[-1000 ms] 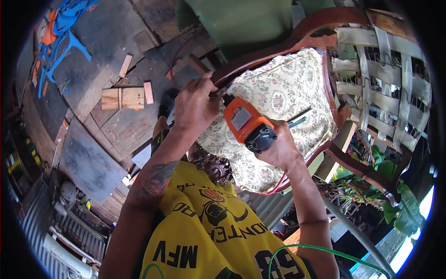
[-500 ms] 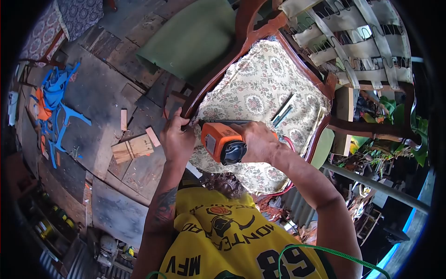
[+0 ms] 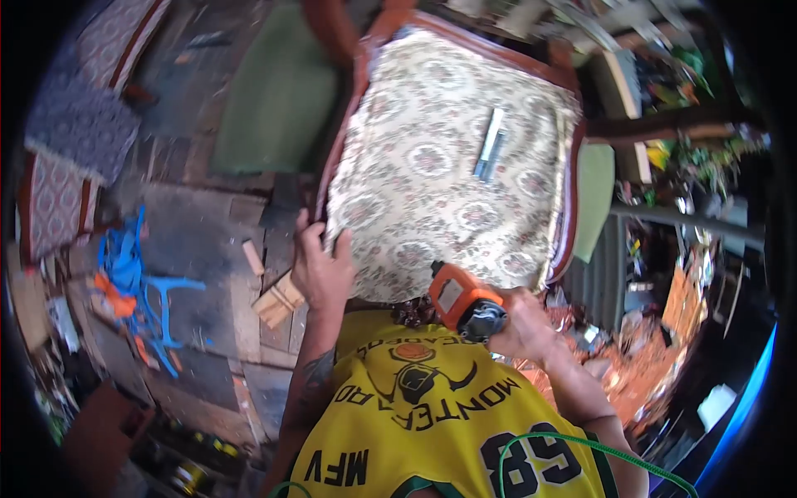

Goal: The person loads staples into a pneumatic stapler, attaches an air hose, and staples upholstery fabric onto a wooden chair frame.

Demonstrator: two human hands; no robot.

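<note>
- Cream fabric with a rose-and-leaf floral print [image 3: 432, 178] covers a broad seat, its far edges lying along a glossy reddish-brown wooden frame [image 3: 378, 35].
- The left hand [image 3: 325, 272] is at the near left edge of the seat; its thumb and fingers are apart at the border of the fabric, and whether they press on it I cannot tell.
- The right hand [image 3: 526, 325] is clamped around an orange-and-black pistol-shaped power tool [image 3: 455, 297]; most of the grip is hidden by the hand.
- That tool is at the seat's near edge, right of the left hand and well apart from it, its dark nose pointing up and to the left.
- Slim silver and blue-grey strips [image 3: 493, 131] lie on the fabric, right of its middle.
- A dull green curved panel [image 3: 278, 100] shows left of the frame, a paler green rounded panel [image 3: 596, 195] right of it.
- On the dark floorboards beyond the left hand lie a pale wooden block [image 3: 278, 300] and a tangled blue plastic object [image 3: 124, 257].
- A yellow jersey with black lettering [image 3: 365, 423] fills the near middle.
</note>
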